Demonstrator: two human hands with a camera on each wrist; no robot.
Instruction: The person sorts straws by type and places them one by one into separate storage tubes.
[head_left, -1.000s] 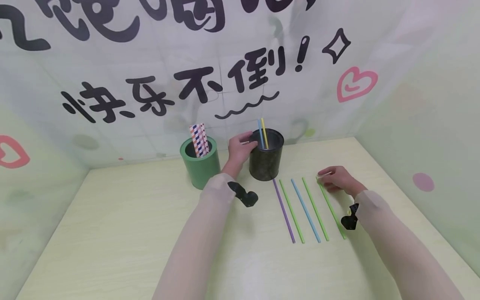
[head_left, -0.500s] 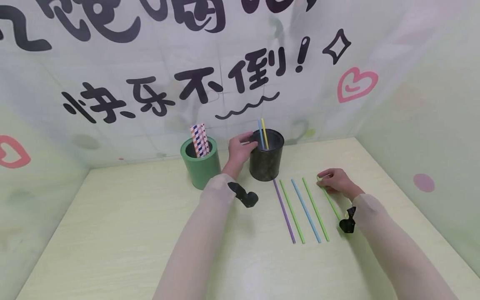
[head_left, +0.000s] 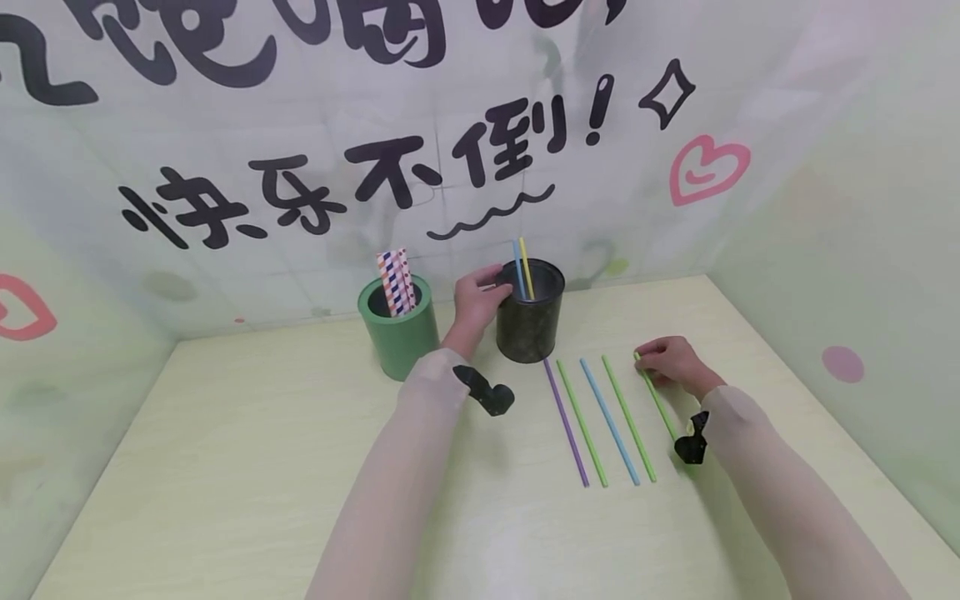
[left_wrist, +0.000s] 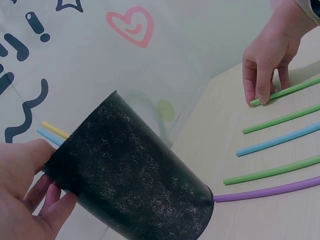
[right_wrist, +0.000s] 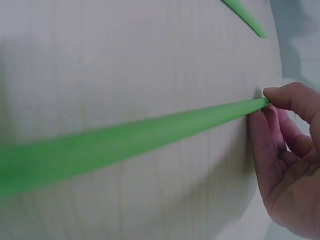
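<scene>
My left hand grips the rim of a black cup, thumb on one side of the wall and fingers on the other in the left wrist view. A blue straw and a yellow straw stand in that cup. At the right, my right hand pinches the far end of a green straw between thumb and fingers. The right wrist view shows this straw stretching back toward the camera; whether its near end touches the table is hidden.
Left of the held straw lie a green straw, a blue straw, another green straw and a purple straw. A green cup with patterned paper straws stands left of my left hand. A printed wall sheet hangs behind.
My right hand has lowered slightly and its fingers have come together on the green straw's far end, which now sits a little higher in the pinch. My left hand stays on the black cup.
</scene>
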